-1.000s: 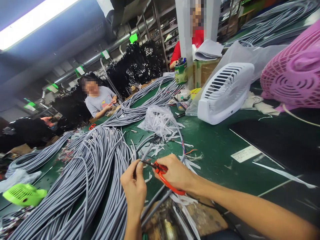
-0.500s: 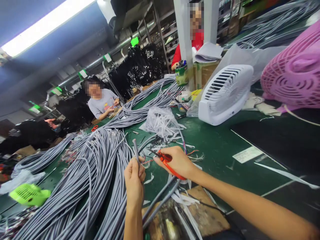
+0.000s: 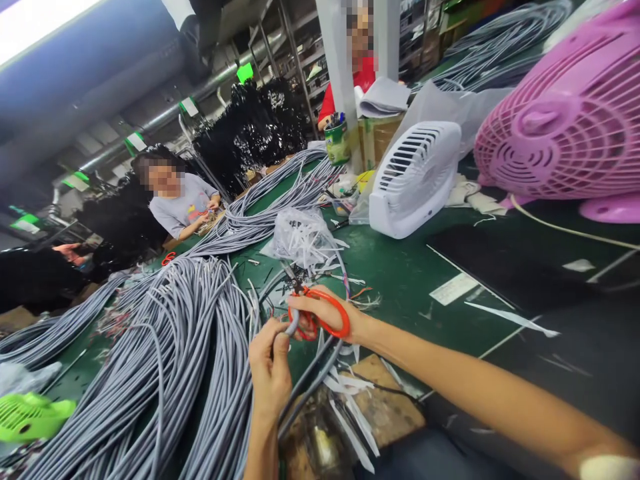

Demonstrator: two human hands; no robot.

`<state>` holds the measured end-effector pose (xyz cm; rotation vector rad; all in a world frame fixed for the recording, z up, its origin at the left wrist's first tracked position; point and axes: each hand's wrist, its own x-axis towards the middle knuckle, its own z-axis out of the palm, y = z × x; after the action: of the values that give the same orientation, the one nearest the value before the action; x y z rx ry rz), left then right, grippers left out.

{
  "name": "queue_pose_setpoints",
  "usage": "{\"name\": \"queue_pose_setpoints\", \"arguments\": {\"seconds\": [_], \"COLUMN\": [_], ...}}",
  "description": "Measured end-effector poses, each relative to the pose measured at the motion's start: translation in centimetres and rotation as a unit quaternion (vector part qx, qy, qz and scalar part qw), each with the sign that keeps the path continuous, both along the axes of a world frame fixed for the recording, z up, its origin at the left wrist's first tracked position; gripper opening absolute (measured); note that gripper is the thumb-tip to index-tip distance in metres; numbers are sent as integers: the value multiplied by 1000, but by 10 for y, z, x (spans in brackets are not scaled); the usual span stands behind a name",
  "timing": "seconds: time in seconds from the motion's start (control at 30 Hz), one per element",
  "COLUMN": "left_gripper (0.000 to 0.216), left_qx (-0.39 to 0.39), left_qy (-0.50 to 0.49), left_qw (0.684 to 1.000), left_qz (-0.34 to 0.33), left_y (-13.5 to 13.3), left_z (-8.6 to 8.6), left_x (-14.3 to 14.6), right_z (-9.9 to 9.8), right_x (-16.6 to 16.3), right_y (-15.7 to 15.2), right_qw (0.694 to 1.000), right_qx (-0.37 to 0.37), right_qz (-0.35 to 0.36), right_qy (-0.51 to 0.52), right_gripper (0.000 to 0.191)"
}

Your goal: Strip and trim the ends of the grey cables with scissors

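My left hand (image 3: 271,360) is closed around a grey cable (image 3: 291,325), whose end bends up toward my other hand. Red-handled scissors (image 3: 336,313) are in my right hand (image 3: 320,310), their dark blades pointing up and away. The thumb and fingers of that hand meet the cable's end beside the handles. Just past the blades lie small black scraps and a clear plastic bag (image 3: 299,235) of white strips. Left of my hands, a large bundle of grey cables (image 3: 165,360) spreads over the green table (image 3: 395,267).
A white fan (image 3: 415,180) and a pink fan (image 3: 555,127) stand on the right, near a black mat (image 3: 490,260). A green fan (image 3: 33,417) lies at left. One person in grey (image 3: 183,203) and another in red (image 3: 367,70) are across the table.
The scissors have turned, and my right hand has come in to the cable's end, which was upright and is now bent toward it. The view has shifted to the right.
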<state>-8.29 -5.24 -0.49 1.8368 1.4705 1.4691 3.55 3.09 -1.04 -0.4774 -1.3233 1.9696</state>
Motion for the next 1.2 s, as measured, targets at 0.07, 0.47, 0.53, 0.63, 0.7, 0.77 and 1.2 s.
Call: {"name": "queue_pose_setpoints", "arguments": {"seconds": [0.07, 0.47, 0.53, 0.63, 0.7, 0.77, 1.2], "left_gripper": [32, 35, 33, 34, 36, 39, 39], "left_qx": [-9, -125, -136, -135, -128, -112, -34], "left_qy": [-28, -118, -139, -166, -189, -214, -269], "left_qw": [999, 985, 981, 976, 972, 967, 950], "left_qz": [-13, -10, 2, 24, 55, 86, 153], "left_y": [0, 5, 6, 7, 8, 7, 0], "left_z": [-1, 0, -2, -3, -3, -1, 7], "left_x": [1, 6, 6, 5, 4, 3, 1], "right_z": [-2, 5, 7, 6, 3, 0, -1], "right_x": [-2, 3, 6, 7, 7, 6, 4], "right_y": [-1, -7, -7, -5, -3, -4, -5], "right_qw": [995, 985, 971, 963, 959, 949, 865], "right_qx": [-57, 15, 46, 91, 128, 189, 398], "right_qz": [70, -171, -232, -253, -251, -244, -199], "right_qy": [31, 8, 18, 12, -15, -62, -232], "right_gripper": [40, 40, 40, 41, 43, 44, 43]}}
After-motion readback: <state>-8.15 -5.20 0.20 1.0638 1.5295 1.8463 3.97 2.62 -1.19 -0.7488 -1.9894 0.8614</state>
